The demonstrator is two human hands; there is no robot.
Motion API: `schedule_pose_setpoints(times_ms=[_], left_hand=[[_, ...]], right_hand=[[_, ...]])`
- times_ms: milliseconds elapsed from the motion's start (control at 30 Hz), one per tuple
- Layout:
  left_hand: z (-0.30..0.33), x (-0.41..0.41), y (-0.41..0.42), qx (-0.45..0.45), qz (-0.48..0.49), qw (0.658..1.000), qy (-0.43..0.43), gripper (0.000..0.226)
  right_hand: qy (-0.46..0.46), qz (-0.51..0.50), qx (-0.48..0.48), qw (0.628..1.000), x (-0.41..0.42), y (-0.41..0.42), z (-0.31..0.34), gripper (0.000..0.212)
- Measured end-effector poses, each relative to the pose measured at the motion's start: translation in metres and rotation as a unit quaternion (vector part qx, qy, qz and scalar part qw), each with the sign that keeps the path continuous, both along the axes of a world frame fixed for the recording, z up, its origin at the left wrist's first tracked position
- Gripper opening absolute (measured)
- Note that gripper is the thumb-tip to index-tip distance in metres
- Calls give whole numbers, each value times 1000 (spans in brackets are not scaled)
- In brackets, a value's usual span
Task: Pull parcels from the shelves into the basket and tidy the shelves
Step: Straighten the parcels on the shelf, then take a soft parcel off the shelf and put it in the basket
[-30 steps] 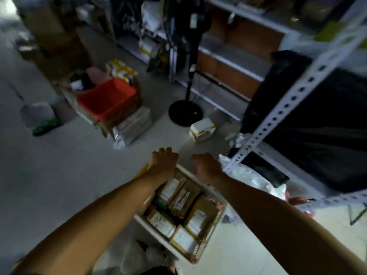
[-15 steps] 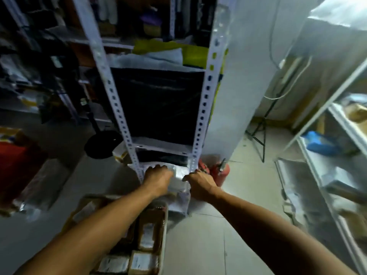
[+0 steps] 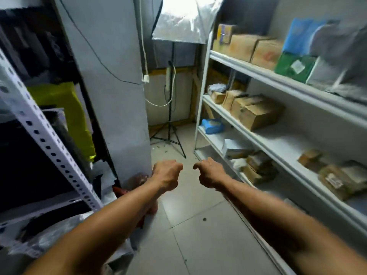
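Two hands out front over the floor, both empty. Left hand at 6 o'clock: grip clenched to a loose fist, fingers curled under, holding nothing. Right hand just beside it, not touching: fingers curled in, grip on nothing as well.

Parcels sit on the white shelves from 1 to 4 o'clock:
- top tier: brown boxes, then a blue-green pack at 2 o'clock
- second tier: box cluster
- third tier: blue pouch at the far end, white box, more brown parcels at 4 o'clock, blurred, one with a white label
- lowest: dark parcels just right of the right hand

Basket not in view.

At 9 o'clock: perforated rack post, black and yellow bags behind it. Clear plastic wrap at 7 o'clock under the left forearm. Light stand at 12 o'clock against the back wall. Red item low by the grey pillar, mostly hidden.
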State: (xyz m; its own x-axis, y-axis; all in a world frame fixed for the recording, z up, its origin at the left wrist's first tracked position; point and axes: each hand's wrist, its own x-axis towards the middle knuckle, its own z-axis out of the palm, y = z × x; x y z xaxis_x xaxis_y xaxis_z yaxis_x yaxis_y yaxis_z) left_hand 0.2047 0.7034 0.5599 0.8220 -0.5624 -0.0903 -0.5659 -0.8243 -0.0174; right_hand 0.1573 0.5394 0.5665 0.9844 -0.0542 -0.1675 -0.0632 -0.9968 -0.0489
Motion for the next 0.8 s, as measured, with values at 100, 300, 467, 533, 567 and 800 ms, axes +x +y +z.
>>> schedule_pose_setpoints(times_ms=[100,300,467,533,567,800], left_hand=[[29,3,-60,-34,-57,997,-38,43],[88,15,-167,-48,-175,979,-91,37],[132,30,-258,-90,-249,956,-125,30],[148,32,-296,-104,-277,945,-141,27],[154,34,-314,-113,-287,940,-146,22],[174,48,-427,-147,-349,920,-98,44]], right_hand=[[-29,-67,-7,997,-9,-53,33,51],[-78,-195,-10,978,-32,-143,97,52],[-120,-280,-36,952,-58,-209,134,51],[-132,-316,-42,939,-66,-235,144,57],[-138,-329,-45,933,-67,-248,148,58],[-161,-404,-57,899,-63,-323,164,57]])
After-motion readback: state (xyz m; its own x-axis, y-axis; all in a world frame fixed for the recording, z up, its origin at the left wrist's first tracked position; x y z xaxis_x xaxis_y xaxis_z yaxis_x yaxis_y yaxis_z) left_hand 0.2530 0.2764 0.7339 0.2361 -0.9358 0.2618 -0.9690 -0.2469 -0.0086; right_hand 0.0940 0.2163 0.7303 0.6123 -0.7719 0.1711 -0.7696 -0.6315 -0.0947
